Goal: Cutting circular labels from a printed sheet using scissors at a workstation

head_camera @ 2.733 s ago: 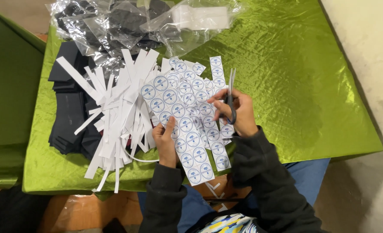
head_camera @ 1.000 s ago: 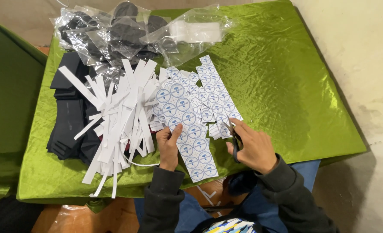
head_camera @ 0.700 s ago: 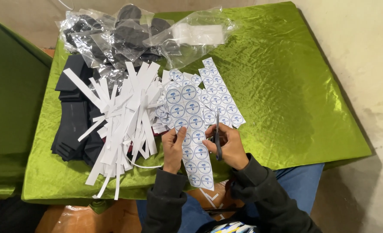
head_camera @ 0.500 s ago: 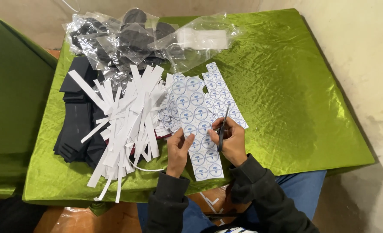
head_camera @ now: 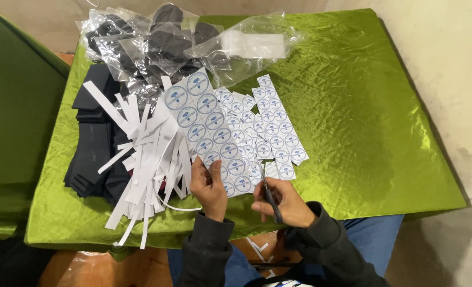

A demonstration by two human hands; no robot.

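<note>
My left hand (head_camera: 209, 184) grips the near end of a long white sticker sheet (head_camera: 204, 117) printed with round blue marks; the sheet is lifted off the table and runs away from me. My right hand (head_camera: 285, 201) holds dark scissors (head_camera: 270, 199) by their handles, blades pointing at the sheet's near edge. More strips of the same round stickers (head_camera: 275, 127) lie fanned out on the green cloth (head_camera: 353, 106) just beyond both hands.
A heap of plain white paper strips (head_camera: 151, 159) lies left of my left hand, over a stack of dark fabric pieces (head_camera: 92, 154). Clear plastic bags with dark items (head_camera: 156, 42) and a white one (head_camera: 252, 45) sit at the back. White paper scraps lie on the floor by my knees.
My left hand has raised one sticker sheet off the pile. My right hand with the scissors has drawn back toward me, to the sheet's near edge. The view has moved closer.
</note>
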